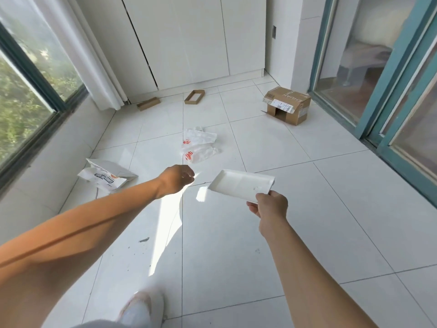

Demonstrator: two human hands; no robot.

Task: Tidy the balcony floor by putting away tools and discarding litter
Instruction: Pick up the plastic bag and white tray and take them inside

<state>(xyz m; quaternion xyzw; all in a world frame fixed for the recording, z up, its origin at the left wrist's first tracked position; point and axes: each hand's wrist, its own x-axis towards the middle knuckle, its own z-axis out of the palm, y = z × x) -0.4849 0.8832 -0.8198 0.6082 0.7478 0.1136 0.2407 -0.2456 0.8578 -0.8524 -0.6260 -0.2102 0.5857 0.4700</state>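
Observation:
My right hand [268, 205] pinches a near corner of a flat white tray [241, 184] and holds it above the white tiled floor. My left hand [176, 182] reaches forward over the floor with its fingers loosely curled and nothing in it. Beyond the hands lies a crumpled white plastic bag [198, 145] with red print. A torn white paper bag [106, 177] lies on the floor at the left. A cardboard box [287, 105] with an open flap stands at the back right.
Two small brown cardboard trays [194, 96] [148, 103] lie before the white cabinet [189, 39]. A window [28, 91] and curtain run along the left, a teal sliding door [387, 67] along the right. Dark specks [143, 239] mark the tiles. My slippered foot [144, 306] is below.

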